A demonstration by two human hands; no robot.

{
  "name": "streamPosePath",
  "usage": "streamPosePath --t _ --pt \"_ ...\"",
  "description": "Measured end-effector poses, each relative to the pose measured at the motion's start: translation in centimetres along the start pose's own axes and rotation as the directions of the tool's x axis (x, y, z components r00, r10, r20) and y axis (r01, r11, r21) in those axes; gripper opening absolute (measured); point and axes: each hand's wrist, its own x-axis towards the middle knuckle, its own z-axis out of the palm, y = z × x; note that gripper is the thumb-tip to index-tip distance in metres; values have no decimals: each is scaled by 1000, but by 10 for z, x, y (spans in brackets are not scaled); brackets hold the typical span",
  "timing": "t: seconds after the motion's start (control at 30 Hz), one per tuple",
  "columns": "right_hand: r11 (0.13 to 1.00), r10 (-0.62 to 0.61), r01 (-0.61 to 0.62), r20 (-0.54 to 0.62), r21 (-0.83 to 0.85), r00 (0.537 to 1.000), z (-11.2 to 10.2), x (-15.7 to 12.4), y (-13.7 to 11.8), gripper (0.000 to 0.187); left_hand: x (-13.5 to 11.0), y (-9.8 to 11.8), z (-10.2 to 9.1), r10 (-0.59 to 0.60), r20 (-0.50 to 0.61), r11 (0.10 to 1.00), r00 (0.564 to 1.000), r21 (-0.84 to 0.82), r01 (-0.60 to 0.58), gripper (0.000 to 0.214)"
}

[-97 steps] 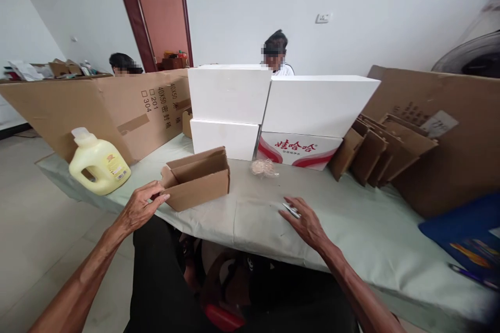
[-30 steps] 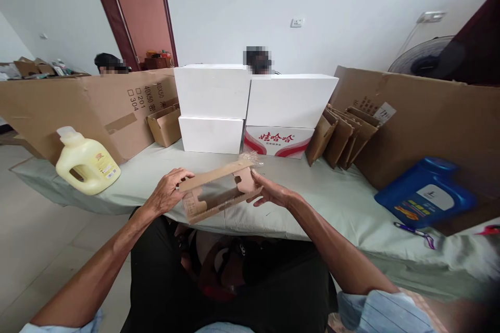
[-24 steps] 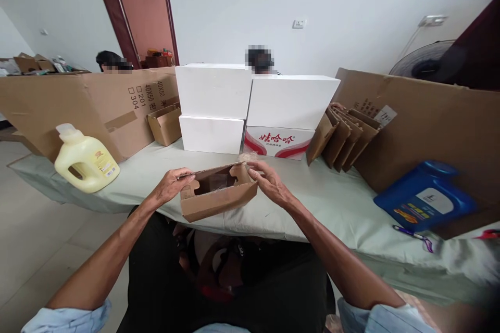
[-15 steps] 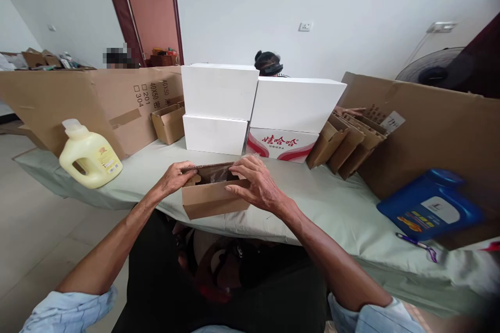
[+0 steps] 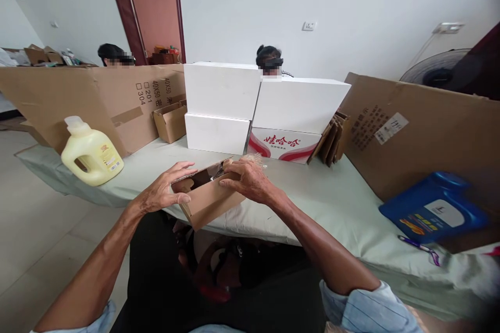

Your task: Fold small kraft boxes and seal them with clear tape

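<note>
A small brown cardboard box (image 5: 213, 203) with an open top sits at the table's front edge, turned at a slant. Something dark and shiny lies inside, too shaded to name. My right hand (image 5: 250, 179) grips the box's right end, thumb on the front wall and fingers over the top opening. Crinkled clear plastic (image 5: 257, 159) shows just behind those fingers. At the left end, my left hand (image 5: 166, 187) is open, thumb and fingers spread around the corner; whether it touches the cardboard I cannot tell.
White boxes (image 5: 222, 91) and a red-printed carton (image 5: 283, 144) stack up ahead. Folded cardboard boxes (image 5: 332, 140) lean beside them. A yellow jug (image 5: 91, 153) stands left; a blue bottle (image 5: 433, 208) and a pen (image 5: 417, 247) lie right. Two people sit beyond.
The box has turned, its left end swinging nearer to me. My left hand has loosened from its rim and spread. Some folded boxes at right and another person's hand there are gone from view.
</note>
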Motion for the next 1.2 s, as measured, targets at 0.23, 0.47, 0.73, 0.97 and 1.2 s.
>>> streamPosePath --t 0.23,0.47,0.73,0.97,1.2 --pt "996 92 -92 -13 -18 996 -1 7 -2 14 -14 11 33 -83 -93 929 992 354 111 93" --pt "992 45 -43 -13 117 999 -2 17 -7 3 -4 12 35 -88 -68 916 994 386 107 81" --pt "961 -139 177 -179 215 974 2 12 -2 16 -6 8 39 37 -147 939 988 345 16 94" --pt "935 -293 344 -369 81 882 17 -7 1 16 -12 -5 51 207 -252 929 945 353 -109 75" --pt "913 -353 407 -440 31 826 23 -13 5 13 -10 -2 47 359 -261 873 896 433 -224 71"
